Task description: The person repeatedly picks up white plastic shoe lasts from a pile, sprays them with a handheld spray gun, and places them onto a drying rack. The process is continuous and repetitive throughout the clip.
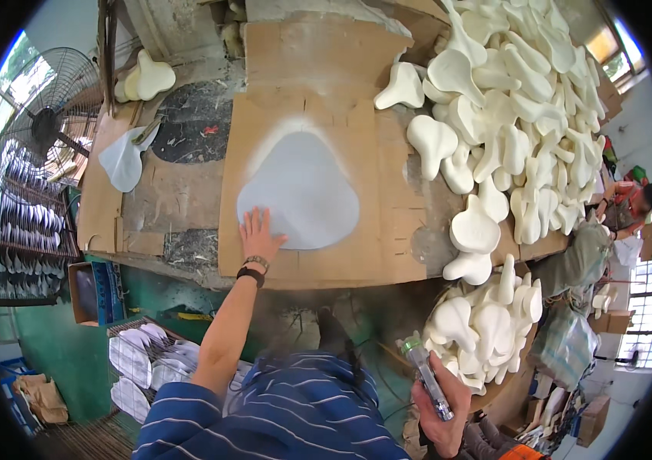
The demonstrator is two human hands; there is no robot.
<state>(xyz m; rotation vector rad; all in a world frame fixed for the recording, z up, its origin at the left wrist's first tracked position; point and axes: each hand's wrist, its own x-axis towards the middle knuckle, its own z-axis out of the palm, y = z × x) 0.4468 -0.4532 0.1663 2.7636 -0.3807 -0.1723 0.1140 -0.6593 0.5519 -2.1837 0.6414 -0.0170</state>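
Foam saddles [510, 130] beside grey sheet [299, 192]

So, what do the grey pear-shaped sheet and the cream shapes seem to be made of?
The grey pear-shaped sheet under the left hand looks like thin matte vinyl or fabric: flat and dull. The cream shapes look like moulded foam: rounded, matte, loosely piled. The brown board underneath looks like cardboard.

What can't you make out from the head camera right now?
Head view only:
- Nozzle end of the spray gun: hidden inside the right hand.
- Underside of the grey sheet: face down on the cardboard; the left hand covers its lower-left edge.
- Lower foam pieces in the white pile: buried under the upper ones.
- Left rack contents: small, bent by the fisheye rim.
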